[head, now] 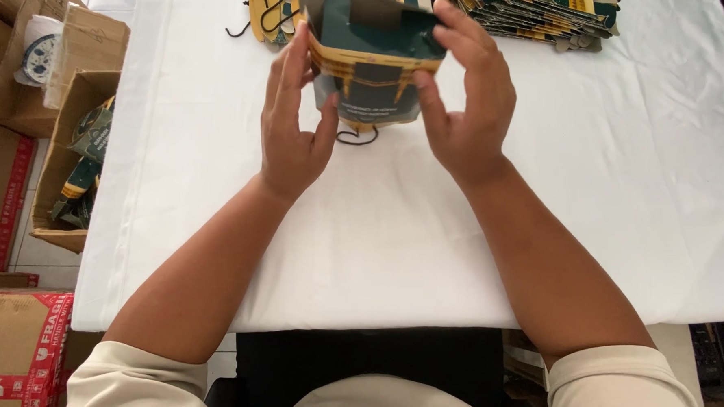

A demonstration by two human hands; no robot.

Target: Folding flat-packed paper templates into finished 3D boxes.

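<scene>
Both hands on it: left hand [292, 119] and right hand [464, 94] have their fingers clasped around a green-and-gold paper bag [372, 57], held just above the white-covered bench [393, 229]. A stack of flat bags [541, 14] lies beyond; cardboard boxes [26, 67] crowd the left.

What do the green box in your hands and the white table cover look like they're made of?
Green box: likely thin printed cardboard, slight sheen; its flaps hold creased folds between the left hand and right hand. Table cover: apparently matte white cloth, with soft wrinkles.
</scene>
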